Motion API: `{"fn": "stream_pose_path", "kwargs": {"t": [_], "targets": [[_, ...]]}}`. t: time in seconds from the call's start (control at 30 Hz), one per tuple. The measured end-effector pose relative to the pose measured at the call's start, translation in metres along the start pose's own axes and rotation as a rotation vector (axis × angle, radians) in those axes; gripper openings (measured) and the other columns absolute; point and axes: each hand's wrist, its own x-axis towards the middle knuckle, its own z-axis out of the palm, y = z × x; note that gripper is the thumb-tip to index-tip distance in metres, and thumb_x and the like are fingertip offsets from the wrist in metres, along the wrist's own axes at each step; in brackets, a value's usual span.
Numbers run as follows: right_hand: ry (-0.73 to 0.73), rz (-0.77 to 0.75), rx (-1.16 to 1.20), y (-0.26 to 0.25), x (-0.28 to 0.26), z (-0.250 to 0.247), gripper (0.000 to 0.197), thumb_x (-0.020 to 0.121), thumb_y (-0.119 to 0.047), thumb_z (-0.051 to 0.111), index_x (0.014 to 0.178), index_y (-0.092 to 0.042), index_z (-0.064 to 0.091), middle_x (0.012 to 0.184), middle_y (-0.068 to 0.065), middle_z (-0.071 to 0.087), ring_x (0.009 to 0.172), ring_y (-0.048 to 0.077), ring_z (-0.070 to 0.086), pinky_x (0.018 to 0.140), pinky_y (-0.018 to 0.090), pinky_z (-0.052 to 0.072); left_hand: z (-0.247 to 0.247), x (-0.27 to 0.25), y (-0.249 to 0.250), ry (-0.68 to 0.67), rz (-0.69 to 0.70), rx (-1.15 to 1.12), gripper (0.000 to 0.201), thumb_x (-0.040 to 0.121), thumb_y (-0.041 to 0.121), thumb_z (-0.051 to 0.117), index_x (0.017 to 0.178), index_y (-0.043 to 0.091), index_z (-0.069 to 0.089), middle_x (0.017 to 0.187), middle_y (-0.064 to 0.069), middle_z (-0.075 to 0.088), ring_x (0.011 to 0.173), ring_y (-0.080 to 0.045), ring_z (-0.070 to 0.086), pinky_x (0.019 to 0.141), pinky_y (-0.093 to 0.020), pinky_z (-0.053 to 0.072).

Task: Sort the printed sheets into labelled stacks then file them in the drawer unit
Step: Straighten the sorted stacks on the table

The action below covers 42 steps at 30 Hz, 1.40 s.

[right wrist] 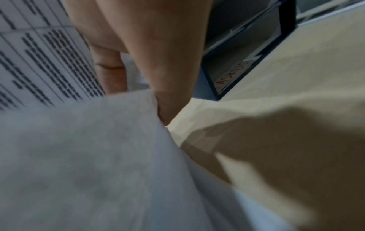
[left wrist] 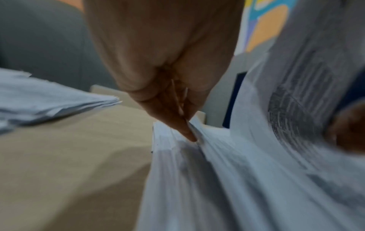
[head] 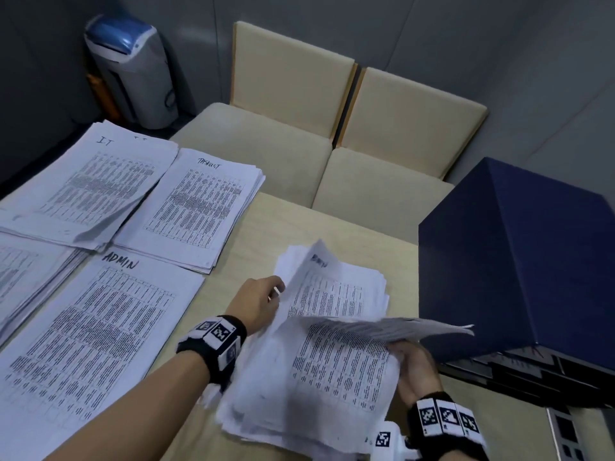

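A loose pile of printed sheets (head: pixel 332 377) lies on the table in front of me. My left hand (head: pixel 266 294) is at its far left edge; the fingers (left wrist: pixel 187 129) dig between the sheets and hold up a raised bunch. My right hand (head: pixel 409 357) pinches the right edge of a lifted sheet (head: pixel 399 327), which hangs nearly flat above the pile (right wrist: pixel 88 156). Labelled stacks lie to the left: IT (head: pixel 93 181), TASKLIST (head: pixel 199 207) and ADMIN (head: pixel 93 334). The dark blue drawer unit (head: pixel 519 254) stands at the right.
Another paper stack (head: pixel 20 271) lies at the left edge. A drawer front (right wrist: pixel 247 51) bears a red handwritten label. Two beige chairs (head: pixel 266 151) stand behind the table (head: pixel 299 221), and a grey and blue bin (head: pixel 133 71) stands in the far corner.
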Motion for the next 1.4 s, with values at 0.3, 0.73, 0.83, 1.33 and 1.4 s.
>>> {"fn": "stream_pose_path", "kwargs": {"t": [0.3, 0.73, 0.83, 1.33, 1.4], "targets": [[0.005, 0.05, 0.081, 0.006, 0.007, 0.007, 0.039, 0.074, 0.007, 0.067, 0.113, 0.01, 0.066, 0.107, 0.026, 0.074, 0.089, 0.037, 0.074, 0.075, 0.044, 0.062, -0.01, -0.015, 0.004, -0.114, -0.048, -0.65, 0.017, 0.076, -0.003, 0.075, 0.079, 0.014, 0.073, 0.068, -0.001, 0.065, 0.064, -0.014, 0.058, 0.064, -0.027, 0.052], [0.108, 0.108, 0.231, 0.011, 0.019, -0.002, 0.028, 0.081, 0.014, 0.043, 0.099, 0.0, 0.06, 0.095, 0.018, 0.065, 0.085, 0.037, 0.063, 0.087, 0.049, 0.053, 0.026, 0.002, 0.005, 0.03, -0.126, 0.151, 0.022, 0.091, 0.027, 0.062, 0.104, 0.011, 0.053, 0.102, -0.004, 0.054, 0.086, -0.021, 0.052, 0.074, -0.03, 0.042], [0.086, 0.118, 0.238, 0.013, 0.02, -0.003, 0.036, 0.079, 0.014, 0.041, 0.107, 0.0, 0.059, 0.102, 0.02, 0.066, 0.092, 0.04, 0.064, 0.098, 0.056, 0.049, 0.034, 0.008, 0.012, -0.056, -0.22, 0.106, 0.024, 0.092, 0.032, 0.063, 0.096, 0.011, 0.054, 0.091, -0.004, 0.055, 0.084, -0.024, 0.055, 0.07, -0.031, 0.043], [0.029, 0.041, 0.174, 0.012, 0.031, -0.007, 0.047, 0.076, 0.016, 0.048, 0.119, 0.005, 0.062, 0.114, 0.023, 0.068, 0.104, 0.041, 0.064, 0.095, 0.054, 0.052, -0.013, 0.0, 0.032, -0.185, -0.07, -0.847, 0.022, 0.076, -0.003, 0.081, 0.095, 0.004, 0.072, 0.091, -0.009, 0.077, 0.076, -0.019, 0.072, 0.067, -0.03, 0.057], [0.038, 0.034, 0.073, 0.01, 0.032, -0.004, 0.045, 0.073, 0.012, 0.06, 0.118, 0.008, 0.064, 0.116, 0.025, 0.07, 0.104, 0.04, 0.066, 0.092, 0.05, 0.053, -0.014, 0.0, 0.031, -0.165, -0.064, -0.842, 0.016, 0.081, 0.01, 0.081, 0.095, 0.006, 0.074, 0.092, -0.007, 0.078, 0.077, -0.018, 0.073, 0.067, -0.031, 0.057]]}}
